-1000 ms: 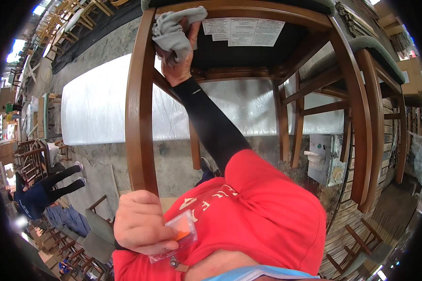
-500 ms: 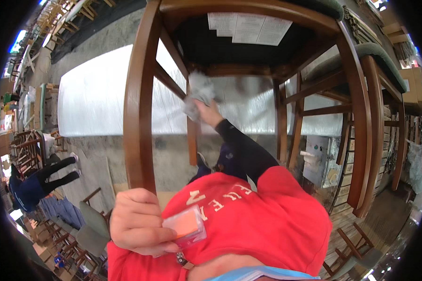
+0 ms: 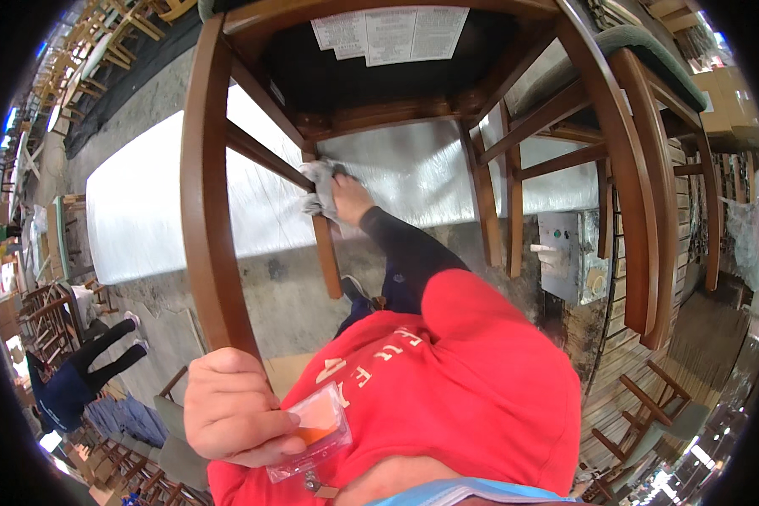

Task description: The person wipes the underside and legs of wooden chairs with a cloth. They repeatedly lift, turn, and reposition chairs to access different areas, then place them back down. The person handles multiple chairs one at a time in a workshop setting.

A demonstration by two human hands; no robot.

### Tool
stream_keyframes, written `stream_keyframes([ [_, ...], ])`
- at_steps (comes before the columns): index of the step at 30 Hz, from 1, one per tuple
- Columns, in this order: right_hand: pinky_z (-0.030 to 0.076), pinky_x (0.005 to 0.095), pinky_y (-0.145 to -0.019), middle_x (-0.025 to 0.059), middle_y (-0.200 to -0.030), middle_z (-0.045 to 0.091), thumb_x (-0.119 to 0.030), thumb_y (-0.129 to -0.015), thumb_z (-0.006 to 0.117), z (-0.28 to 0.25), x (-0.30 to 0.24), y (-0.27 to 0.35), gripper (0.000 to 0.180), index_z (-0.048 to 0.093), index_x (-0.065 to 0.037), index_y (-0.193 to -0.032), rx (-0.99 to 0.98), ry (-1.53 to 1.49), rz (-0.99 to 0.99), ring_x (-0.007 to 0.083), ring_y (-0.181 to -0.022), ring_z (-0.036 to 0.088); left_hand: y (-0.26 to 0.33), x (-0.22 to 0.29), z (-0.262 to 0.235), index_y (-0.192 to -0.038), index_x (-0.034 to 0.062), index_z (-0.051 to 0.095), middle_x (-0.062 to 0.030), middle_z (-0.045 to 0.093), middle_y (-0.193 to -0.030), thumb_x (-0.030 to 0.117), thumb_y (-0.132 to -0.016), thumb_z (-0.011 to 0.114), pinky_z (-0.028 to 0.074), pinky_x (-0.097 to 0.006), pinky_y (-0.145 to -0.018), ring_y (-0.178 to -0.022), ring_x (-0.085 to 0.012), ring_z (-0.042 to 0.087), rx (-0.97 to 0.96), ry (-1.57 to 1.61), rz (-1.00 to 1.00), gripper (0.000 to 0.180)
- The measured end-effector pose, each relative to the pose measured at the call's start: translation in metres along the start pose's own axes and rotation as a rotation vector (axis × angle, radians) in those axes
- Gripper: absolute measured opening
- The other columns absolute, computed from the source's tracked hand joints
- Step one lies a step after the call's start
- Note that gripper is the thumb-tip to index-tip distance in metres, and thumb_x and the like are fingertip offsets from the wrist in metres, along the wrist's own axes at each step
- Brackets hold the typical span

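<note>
A brown wooden chair (image 3: 208, 169) is tipped so the dark underside of its seat faces me, with white paper labels (image 3: 396, 34) on it. My left hand (image 3: 236, 409) is closed at the near end of its left leg, and its fingertips overlap a clear badge holder (image 3: 316, 430) with an orange insert. Farther off, my right hand (image 3: 351, 199) grips a grey cloth (image 3: 319, 187) against another leg, just below the side rail. Part of that leg is hidden by the cloth.
A second chair (image 3: 649, 169) with green-grey upholstery stands close on the right. Behind lies a long surface under shiny plastic film (image 3: 143, 202). A grey control box (image 3: 562, 253) sits at right. Another person (image 3: 80, 371) is at far left, near stacked chairs.
The cloth in my right hand has moved down along the leg and no longer looks blurred. The chair, the badge and my left hand appear shifted left in view.
</note>
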State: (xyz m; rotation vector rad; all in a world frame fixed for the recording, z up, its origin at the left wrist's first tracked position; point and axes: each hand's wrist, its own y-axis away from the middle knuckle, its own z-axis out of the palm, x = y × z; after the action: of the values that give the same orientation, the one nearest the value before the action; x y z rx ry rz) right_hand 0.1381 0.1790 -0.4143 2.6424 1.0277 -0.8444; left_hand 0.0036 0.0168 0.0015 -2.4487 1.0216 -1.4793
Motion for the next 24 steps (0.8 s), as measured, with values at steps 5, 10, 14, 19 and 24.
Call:
stream_keyframes([
  [5, 0.049, 0.0511, -0.090, 0.0234, -0.112, 0.058, -0.023, -0.082, 0.067, -0.057, 0.029, 0.031, 0.045, 0.055, 0.000, -0.119, 0.223, 0.069, 0.246, 0.0402, -0.107, 0.058, 0.011, -0.007, 0.018, -0.069, 0.0057, 0.067, 0.0000, 0.053, -0.051, 0.018, -0.075, 0.082, 0.039, -0.031, -0.052, -0.042, -0.0173, 0.050, 0.194, 0.047, -0.007, 0.020],
  [10, 0.047, 0.0463, -0.102, 0.0281, -0.130, 0.054, -0.042, -0.079, 0.079, -0.080, -0.012, 0.038, 0.078, 0.051, -0.009, -0.143, -0.052, 0.124, 0.206, 0.0429, -0.122, 0.055, 0.006, 0.004, 0.015, -0.068, 0.0051, 0.066, -0.0004, 0.054, -0.054, 0.012, -0.072, 0.076, 0.038, -0.032, -0.052, -0.047, -0.0182, 0.050, 0.220, -0.066, -0.063, 0.012],
  [14, 0.048, 0.0441, -0.101, 0.0215, -0.127, 0.062, -0.034, -0.086, 0.071, -0.079, -0.052, 0.073, 0.053, 0.062, -0.006, -0.131, 0.195, -0.176, 0.124, 0.0393, -0.119, 0.058, 0.013, 0.008, 0.014, -0.077, 0.0028, 0.066, -0.0034, 0.053, -0.060, 0.005, -0.080, 0.074, 0.037, -0.027, -0.051, -0.053, -0.0121, 0.053, 0.165, -0.027, -0.268, 0.008],
  [19, 0.051, 0.0506, -0.079, 0.0230, -0.097, 0.069, -0.032, -0.089, 0.067, -0.022, -0.054, 0.209, 0.034, 0.066, -0.003, -0.106, 0.148, -0.307, 0.279, 0.0431, -0.092, 0.066, 0.006, 0.015, 0.011, -0.084, 0.0017, 0.064, 0.0013, 0.056, -0.058, 0.010, -0.093, 0.068, 0.036, -0.023, -0.048, -0.050, -0.0032, 0.047, 0.115, 0.062, -0.274, 0.013],
  [24, 0.049, 0.0463, -0.102, 0.0245, -0.122, 0.068, -0.059, -0.085, 0.062, -0.026, 0.029, 0.448, 0.065, 0.073, -0.003, -0.116, -0.880, 0.219, 0.653, 0.0378, -0.117, 0.064, 0.015, 0.004, 0.013, -0.086, 0.0017, 0.064, 0.0034, 0.057, -0.058, 0.013, -0.096, 0.067, 0.037, -0.022, -0.048, -0.050, -0.0024, 0.049, 0.214, 0.209, -0.238, 0.016],
])
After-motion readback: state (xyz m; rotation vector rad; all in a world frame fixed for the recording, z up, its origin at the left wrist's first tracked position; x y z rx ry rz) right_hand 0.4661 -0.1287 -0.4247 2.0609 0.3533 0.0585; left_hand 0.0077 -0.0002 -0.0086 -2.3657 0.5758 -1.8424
